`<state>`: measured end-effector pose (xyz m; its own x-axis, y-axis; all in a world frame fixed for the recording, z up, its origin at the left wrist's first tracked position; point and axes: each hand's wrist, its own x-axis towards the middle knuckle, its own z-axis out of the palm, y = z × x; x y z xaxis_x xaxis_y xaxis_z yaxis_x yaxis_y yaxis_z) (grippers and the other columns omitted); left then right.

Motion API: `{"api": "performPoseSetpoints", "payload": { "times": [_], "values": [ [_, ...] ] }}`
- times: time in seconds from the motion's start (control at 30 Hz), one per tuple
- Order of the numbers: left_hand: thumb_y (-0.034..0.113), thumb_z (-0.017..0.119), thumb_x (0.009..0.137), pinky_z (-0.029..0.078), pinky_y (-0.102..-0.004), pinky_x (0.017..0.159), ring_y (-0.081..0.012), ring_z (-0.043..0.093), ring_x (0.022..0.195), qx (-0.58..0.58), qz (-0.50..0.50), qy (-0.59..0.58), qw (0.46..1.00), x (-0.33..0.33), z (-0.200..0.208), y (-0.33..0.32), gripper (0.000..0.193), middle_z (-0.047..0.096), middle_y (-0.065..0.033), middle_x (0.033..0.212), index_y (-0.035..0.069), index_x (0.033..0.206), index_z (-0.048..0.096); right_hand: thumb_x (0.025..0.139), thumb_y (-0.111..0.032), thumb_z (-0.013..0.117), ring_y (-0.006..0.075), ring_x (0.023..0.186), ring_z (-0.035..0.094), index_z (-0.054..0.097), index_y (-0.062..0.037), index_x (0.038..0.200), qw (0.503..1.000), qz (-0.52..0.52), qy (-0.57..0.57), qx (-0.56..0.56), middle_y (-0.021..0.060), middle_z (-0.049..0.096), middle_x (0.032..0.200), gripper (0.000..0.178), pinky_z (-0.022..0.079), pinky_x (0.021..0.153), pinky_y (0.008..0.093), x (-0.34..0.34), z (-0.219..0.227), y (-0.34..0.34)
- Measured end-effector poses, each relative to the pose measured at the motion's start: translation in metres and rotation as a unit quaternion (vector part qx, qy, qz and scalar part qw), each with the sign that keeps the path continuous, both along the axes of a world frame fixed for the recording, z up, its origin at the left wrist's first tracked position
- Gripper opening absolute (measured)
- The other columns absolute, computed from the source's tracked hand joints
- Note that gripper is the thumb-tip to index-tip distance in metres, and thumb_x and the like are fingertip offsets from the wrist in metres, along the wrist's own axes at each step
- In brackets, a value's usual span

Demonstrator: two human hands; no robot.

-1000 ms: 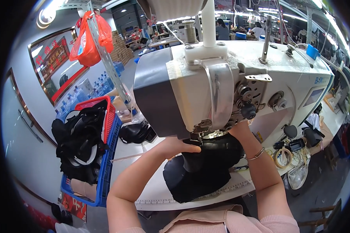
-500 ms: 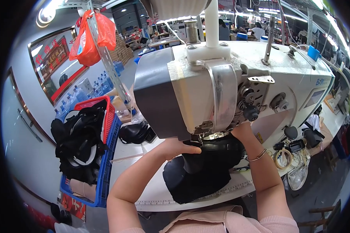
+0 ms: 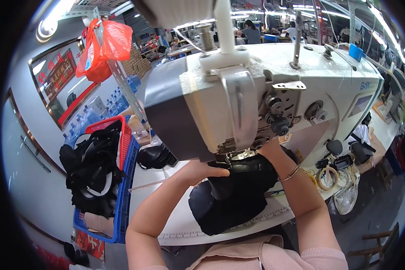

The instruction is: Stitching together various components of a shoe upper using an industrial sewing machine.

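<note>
A black workpiece of leather-like material and cloth (image 3: pixel 227 207) lies on the bed of a white industrial sewing machine (image 3: pixel 193 90). Its upper part sits under the presser foot (image 3: pixel 243 155), and a dark flap hangs toward me. My left hand (image 3: pixel 201 171) grips the piece just left of the needle area, thumb stretched along its near side; the other fingers are hidden behind the material. On the right, my right hand (image 3: pixel 269 150) reaches in beside the presser foot at the far edge of the piece. Its fingertips are out of sight behind the machine's parts.
Left of the table, a blue crate (image 3: pixel 129 180) and red basket (image 3: pixel 126 135) hold black pieces. A black pouch-like item (image 3: pixel 155 156) lies behind my left arm. Tape rolls (image 3: pixel 327 178) and small tools sit at right. A ruler strip (image 3: pixel 256 221) follows the table's front edge.
My view has shifted slightly, so the machine appears further left. Both hands stay at the presser foot, and the black workpiece has hardly moved.
</note>
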<state>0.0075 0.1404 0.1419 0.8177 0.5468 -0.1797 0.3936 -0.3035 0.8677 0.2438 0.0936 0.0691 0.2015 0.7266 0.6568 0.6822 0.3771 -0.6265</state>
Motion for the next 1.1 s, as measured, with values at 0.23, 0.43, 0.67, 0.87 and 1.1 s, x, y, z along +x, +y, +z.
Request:
{"api": "performPoseSetpoints", "payload": {
  "times": [0.23,0.43,0.67,0.87,1.1],
  "values": [
    [0.006,0.074,0.070,0.046,-0.0281,0.080,-0.0144,0.056,0.087,-0.119,0.033,0.040,0.991,-0.006,-0.035,0.037,0.036,0.061,-0.0054,0.094,0.002,0.103,0.059,0.078,-0.014,0.057,0.0283,0.099,0.055,0.060,-0.0072,0.104,0.934,-0.188,-0.238,0.190,0.0090,0.060,0.102,0.027,0.043,0.086,0.0399,-0.018,0.040,-0.024],
    [-0.005,0.074,0.065,0.048,-0.0295,0.080,-0.0156,0.057,0.090,-0.155,0.055,-0.037,0.986,0.006,-0.019,0.015,0.060,0.056,-0.0071,0.104,0.002,0.118,0.047,0.076,-0.014,0.058,0.0276,0.095,0.056,0.061,-0.0076,0.100,0.893,0.182,0.393,0.126,0.0085,0.061,0.101,0.025,0.044,0.082,0.0400,-0.014,-0.001,0.027],
    [-0.009,0.073,0.064,0.049,-0.0294,0.079,-0.0152,0.058,0.089,-0.173,0.048,-0.027,0.983,-0.003,-0.022,0.021,0.056,0.057,-0.0073,0.102,0.001,0.115,0.049,0.075,-0.013,0.063,0.0257,0.094,0.056,0.061,-0.0063,0.097,0.988,-0.028,0.003,0.153,0.0079,0.061,0.099,0.023,0.044,0.080,0.0359,-0.009,0.029,-0.023],
    [0.006,0.075,0.069,0.046,-0.0245,0.073,-0.0123,0.056,0.088,-0.134,-0.007,-0.041,0.990,-0.002,-0.026,0.021,0.044,0.061,-0.0029,0.095,0.004,0.110,0.058,0.073,0.001,0.065,0.0205,0.094,0.057,0.053,0.0002,0.106,0.992,-0.053,0.024,0.110,0.0096,0.059,0.103,0.036,0.045,0.081,0.0314,-0.021,0.040,-0.047],
    [0.022,0.077,0.068,0.044,-0.0251,0.070,-0.0121,0.054,0.086,-0.002,-0.022,-0.035,0.999,0.004,-0.001,-0.002,0.054,0.062,-0.0025,0.098,0.008,0.116,0.057,0.075,0.000,0.060,0.0210,0.089,0.060,0.056,0.0003,0.103,0.974,0.023,0.207,0.093,0.0085,0.062,0.098,0.028,0.046,0.080,0.0337,-0.020,0.019,-0.047]
  ]
}}
